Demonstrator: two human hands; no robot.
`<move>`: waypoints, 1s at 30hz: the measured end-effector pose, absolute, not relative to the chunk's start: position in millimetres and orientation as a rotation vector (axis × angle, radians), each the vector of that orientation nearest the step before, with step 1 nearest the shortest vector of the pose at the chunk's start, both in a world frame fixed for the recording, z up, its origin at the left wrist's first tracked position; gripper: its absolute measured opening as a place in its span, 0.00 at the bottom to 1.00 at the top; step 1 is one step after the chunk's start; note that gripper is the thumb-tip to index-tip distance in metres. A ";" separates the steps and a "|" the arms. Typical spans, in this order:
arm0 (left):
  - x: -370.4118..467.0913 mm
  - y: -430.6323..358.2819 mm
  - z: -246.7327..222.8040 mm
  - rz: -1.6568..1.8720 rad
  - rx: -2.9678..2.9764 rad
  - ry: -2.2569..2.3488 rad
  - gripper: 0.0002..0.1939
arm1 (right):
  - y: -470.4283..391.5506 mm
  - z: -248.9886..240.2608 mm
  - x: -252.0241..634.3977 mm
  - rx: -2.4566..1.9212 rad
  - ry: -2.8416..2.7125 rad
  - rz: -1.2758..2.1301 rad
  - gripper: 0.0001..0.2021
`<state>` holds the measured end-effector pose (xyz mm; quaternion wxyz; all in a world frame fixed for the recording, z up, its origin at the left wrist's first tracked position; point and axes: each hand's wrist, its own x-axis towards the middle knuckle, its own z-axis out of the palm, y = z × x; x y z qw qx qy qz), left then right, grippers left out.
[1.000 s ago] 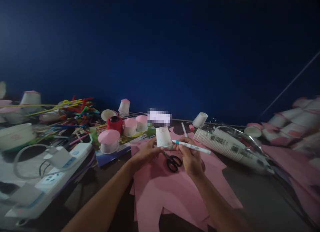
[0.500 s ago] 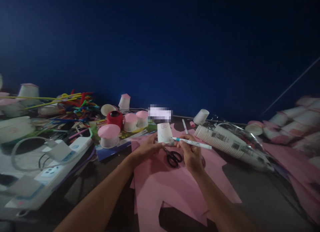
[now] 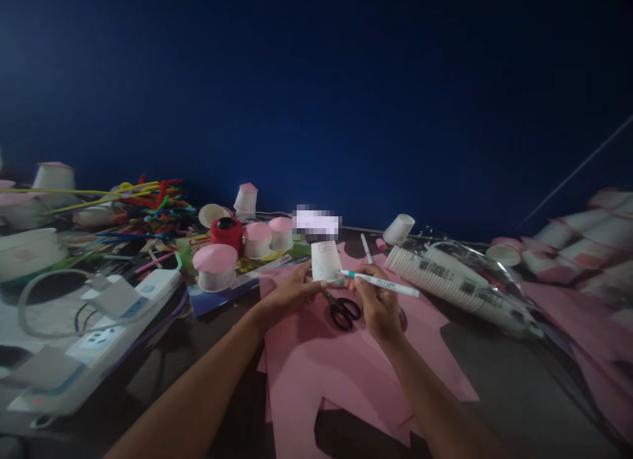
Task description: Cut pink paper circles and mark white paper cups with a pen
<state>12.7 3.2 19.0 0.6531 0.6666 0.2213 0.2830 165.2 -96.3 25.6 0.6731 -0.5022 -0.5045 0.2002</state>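
A plain, deep blue wall (image 3: 297, 103) rises behind the dark, smooth bench (image 3: 494, 353), its upper part fading almost to black. Flat sheets of matte pink paper (image 3: 346, 360), overlapping and cut to angular and curved edges, cover the middle of the bench. On them lie scissors (image 3: 341, 303) with black looped handles.

Just above the paper, the fingers of the left hand (image 3: 291, 291) grip the lower part of a paper cup (image 3: 325, 260), white, tapered and upside down, with faint marks on its side. The fingers of the right hand (image 3: 378, 307) are closed around a slim white marker (image 3: 395, 287), its blue-banded end pointing at the cup's side; whether the tip touches, I cannot tell.

To the left, squat white cups wear shallow pink paper cones (image 3: 215, 258) beside a round red object (image 3: 226, 236) on a glossy printed sheet (image 3: 212, 303). Farther left are fuzzy, many-coloured pipe cleaners (image 3: 161, 196) and a hard white power strip (image 3: 161, 281). To the right, a ribbed stack of cups (image 3: 435, 277) lies in clear, shiny plastic.
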 end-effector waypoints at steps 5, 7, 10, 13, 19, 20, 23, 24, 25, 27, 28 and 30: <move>11.8 3.9 20.2 0.635 1.521 0.488 0.20 | -96.4 24.7 165.6 -1.146 -1.148 0.427 0.04; 11.4 3.9 20.9 0.630 1.533 0.491 0.21 | -96.1 23.8 165.5 -1.145 -1.145 0.428 0.03; 11.3 4.1 21.4 0.622 1.532 0.496 0.22 | -95.9 22.6 165.3 -1.151 -1.133 0.443 0.04; 11.5 4.2 21.5 0.629 1.524 0.488 0.23 | -95.9 22.6 165.2 -1.158 -1.135 0.443 0.04; 11.7 2.8 24.3 0.613 1.499 0.497 0.25 | -95.4 23.4 164.6 -1.149 -1.122 0.460 0.05; 11.8 2.5 24.7 0.618 1.494 0.506 0.25 | -95.3 23.0 164.7 -1.148 -1.121 0.460 0.05; 12.1 2.2 24.7 0.626 1.492 0.520 0.25 | -95.2 20.6 165.6 -1.146 -1.130 0.462 0.06; 12.2 2.2 24.4 0.627 1.493 0.521 0.25 | -95.2 19.8 166.0 -1.148 -1.135 0.460 0.06; 12.2 2.3 24.1 0.629 1.493 0.518 0.25 | -95.3 19.0 166.3 -1.151 -1.141 0.458 0.06; 12.0 2.3 24.0 0.633 1.496 0.515 0.24 | -95.6 18.1 166.7 -1.155 -1.154 0.454 0.07; 11.8 2.2 24.2 0.637 1.497 0.518 0.24 | -95.8 18.1 166.6 -1.156 -1.158 0.455 0.07; 11.4 1.8 24.8 0.630 1.498 0.525 0.24 | -96.4 18.6 166.3 -1.154 -1.153 0.481 0.07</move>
